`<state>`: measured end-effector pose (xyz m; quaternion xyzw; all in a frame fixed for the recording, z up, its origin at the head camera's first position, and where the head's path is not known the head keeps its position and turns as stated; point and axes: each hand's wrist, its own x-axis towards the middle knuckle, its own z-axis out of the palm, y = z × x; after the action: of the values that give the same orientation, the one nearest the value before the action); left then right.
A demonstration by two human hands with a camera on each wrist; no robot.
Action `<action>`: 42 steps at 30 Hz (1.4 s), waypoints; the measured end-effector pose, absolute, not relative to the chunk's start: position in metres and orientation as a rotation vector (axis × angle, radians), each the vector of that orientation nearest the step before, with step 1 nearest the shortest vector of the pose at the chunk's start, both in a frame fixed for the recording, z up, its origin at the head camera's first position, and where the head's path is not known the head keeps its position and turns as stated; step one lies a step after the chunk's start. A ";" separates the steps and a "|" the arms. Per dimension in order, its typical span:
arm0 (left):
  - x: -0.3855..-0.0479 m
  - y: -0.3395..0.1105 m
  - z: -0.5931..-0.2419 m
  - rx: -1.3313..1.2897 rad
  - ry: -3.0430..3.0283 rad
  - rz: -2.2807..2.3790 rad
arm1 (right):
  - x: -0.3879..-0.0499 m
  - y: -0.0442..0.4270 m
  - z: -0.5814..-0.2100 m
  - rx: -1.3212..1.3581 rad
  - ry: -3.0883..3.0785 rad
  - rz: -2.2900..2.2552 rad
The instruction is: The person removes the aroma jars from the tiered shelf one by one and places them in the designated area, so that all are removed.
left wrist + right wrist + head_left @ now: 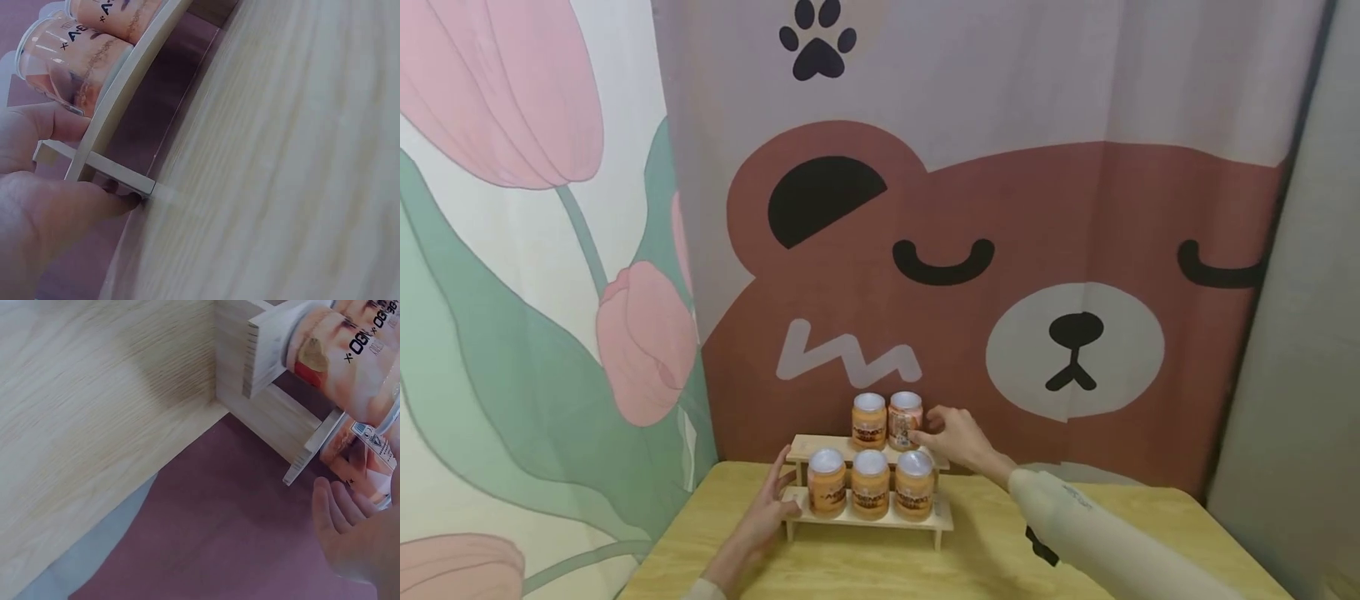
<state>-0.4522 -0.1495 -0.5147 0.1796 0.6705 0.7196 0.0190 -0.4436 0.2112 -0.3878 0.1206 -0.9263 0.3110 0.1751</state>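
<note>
A two-tier wooden stand (887, 520) holds orange cans with silvery lids. Three stand in a row on the lower tier, among them the middle can (870, 487). On the upper tier are a left can (868, 423) and a right can (904, 417), whose label faces differently from the others. My right hand (958, 433) pinches that right can, thumb across its front and a finger at its right side; the other fingers (337, 509) lie off the can. At the stand's left end, my left hand (760, 508) grips the boards and leg (122, 172) between thumb and fingers.
The stand rests on a light wooden table (1000, 542) near its back edge. Right behind hangs a curtain (1037, 200) with a bear print; a tulip-print curtain (535, 275) hangs on the left. A black strap (1041, 546) shows by the right sleeve.
</note>
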 end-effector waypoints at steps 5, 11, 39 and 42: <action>-0.452 -0.144 -0.520 0.539 2.035 2.274 | -0.451 0.205 -0.388 0.273 -2.641 0.957; -0.451 -0.145 -0.522 0.509 2.007 2.318 | -0.461 0.195 -0.392 0.200 -2.639 1.043; -0.448 -0.145 -0.520 0.475 1.965 2.343 | -0.466 0.184 -0.402 0.190 -2.427 1.228; -0.447 -0.144 -0.520 0.478 1.966 2.347 | -0.465 0.185 -0.402 0.193 -2.424 1.230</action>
<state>-0.4473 -0.1444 -0.5203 0.1544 0.6343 0.7572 0.0216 -0.4650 0.1854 -0.4019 0.0692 -0.8703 0.4416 0.2068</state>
